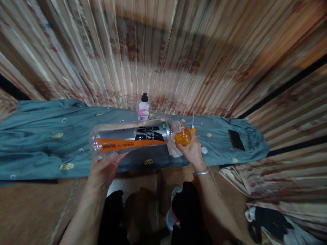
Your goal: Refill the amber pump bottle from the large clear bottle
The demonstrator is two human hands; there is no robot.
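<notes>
A large clear plastic bottle (133, 136) with an orange, black and silver label lies sideways in the air. Its base end rests in my left hand (106, 166), whose fingers curl around it from below. At the neck end, my right hand (191, 148) is wrapped round a small orange transparent container (183, 136), held against the bottle's open mouth. What is inside either one I cannot make out. Just below the neck shows a piece of white tissue (174, 149). Behind the large bottle stands a small clear bottle (143, 109) with a black cap and pink label.
A grey-green patterned cloth (71, 136) covers the long surface. On it lie a dark phone (236, 140), a white disc (204, 150) and an orange-based thin tool (193, 126). Pleated curtains (153, 61) hang behind. A white bucket-like container (170, 216) stands by my legs.
</notes>
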